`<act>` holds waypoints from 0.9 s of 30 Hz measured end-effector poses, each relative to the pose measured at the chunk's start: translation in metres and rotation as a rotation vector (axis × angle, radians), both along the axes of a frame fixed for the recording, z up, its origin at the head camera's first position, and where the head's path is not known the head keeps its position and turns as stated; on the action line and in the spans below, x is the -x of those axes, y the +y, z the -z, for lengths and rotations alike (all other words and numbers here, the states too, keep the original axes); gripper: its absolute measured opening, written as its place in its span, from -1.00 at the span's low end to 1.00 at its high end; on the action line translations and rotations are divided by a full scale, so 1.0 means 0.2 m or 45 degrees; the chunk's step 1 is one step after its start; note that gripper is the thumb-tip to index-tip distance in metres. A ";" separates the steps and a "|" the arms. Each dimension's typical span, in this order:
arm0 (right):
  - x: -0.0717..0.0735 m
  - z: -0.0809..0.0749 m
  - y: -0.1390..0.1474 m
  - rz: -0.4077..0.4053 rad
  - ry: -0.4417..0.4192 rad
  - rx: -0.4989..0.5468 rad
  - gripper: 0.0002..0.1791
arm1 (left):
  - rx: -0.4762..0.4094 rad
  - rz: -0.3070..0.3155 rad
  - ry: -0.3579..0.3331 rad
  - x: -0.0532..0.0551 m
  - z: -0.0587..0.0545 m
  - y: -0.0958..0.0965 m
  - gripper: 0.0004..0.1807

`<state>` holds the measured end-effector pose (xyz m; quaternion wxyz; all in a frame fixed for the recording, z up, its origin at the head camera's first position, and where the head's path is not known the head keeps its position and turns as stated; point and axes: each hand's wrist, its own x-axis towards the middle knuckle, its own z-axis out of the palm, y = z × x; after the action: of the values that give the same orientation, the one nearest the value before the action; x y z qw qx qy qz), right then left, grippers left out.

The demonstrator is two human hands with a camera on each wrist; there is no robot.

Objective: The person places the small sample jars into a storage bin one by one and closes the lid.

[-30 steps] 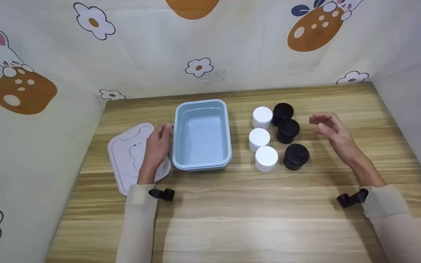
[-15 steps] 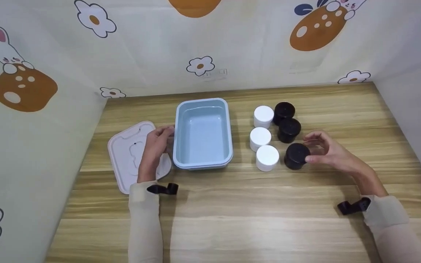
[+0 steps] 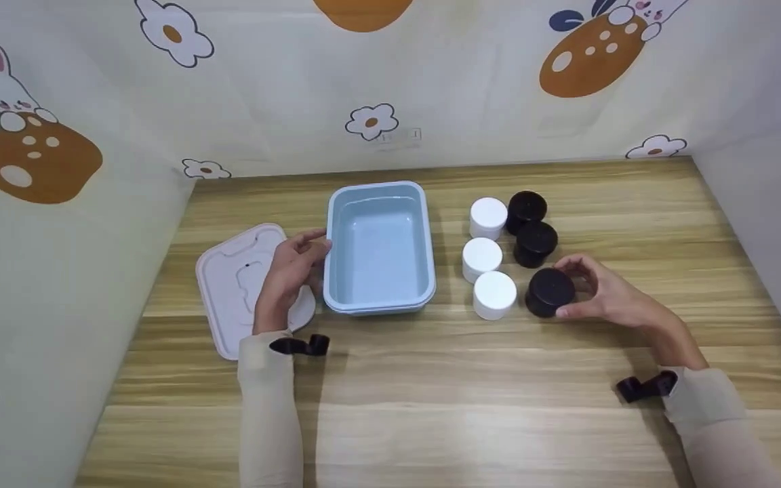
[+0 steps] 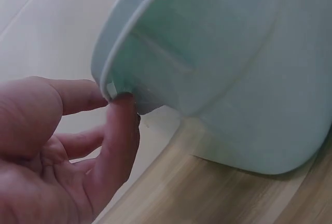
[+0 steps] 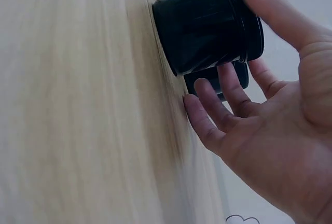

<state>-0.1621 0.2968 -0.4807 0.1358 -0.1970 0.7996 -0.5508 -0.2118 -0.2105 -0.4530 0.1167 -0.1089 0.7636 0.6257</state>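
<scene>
Head view: pale wood-grain tabletop [image 3: 458,407], streaks running side to side, glare toward the front. Cream wall covering [image 3: 282,81] behind, printed with orange fruit and outlined flowers. Light-blue rectangular plastic tub [image 3: 380,257] near the back edge; left hand [image 3: 290,268] nearly closed, thumb and finger pinching its left rim. Flat pale-pink lid [image 3: 228,291] on the wood, partly under that hand. Three white cylindrical jars [image 3: 483,257] to the tub's right, two black cylindrical jars [image 3: 535,242] beside. Right hand [image 3: 597,291] half closed round the nearest glossy black cylindrical jar [image 3: 550,290], upright on the table.

Left wrist view: tub rim between digits; wood below.

Right wrist view: tabletop fills the left; thumb on the held jar's top, contact of other fingers partly hidden.
</scene>
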 end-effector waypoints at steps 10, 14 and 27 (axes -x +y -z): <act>-0.02 -0.02 -0.03 0.006 -0.022 -0.020 -0.32 | -0.030 0.010 0.009 0.00 0.00 -0.01 -0.50; -0.04 -0.05 -0.04 0.003 -0.030 0.091 -0.36 | -0.026 0.016 -0.014 0.00 0.00 -0.01 -0.50; -0.04 -0.18 -0.11 0.030 0.061 0.150 -0.39 | -0.059 0.007 0.013 -0.01 0.01 0.00 -0.50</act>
<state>-0.1546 0.2738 -0.4451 0.0982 -0.2082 0.7712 -0.5935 -0.2104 -0.2111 -0.4560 0.1171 -0.1010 0.7498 0.6434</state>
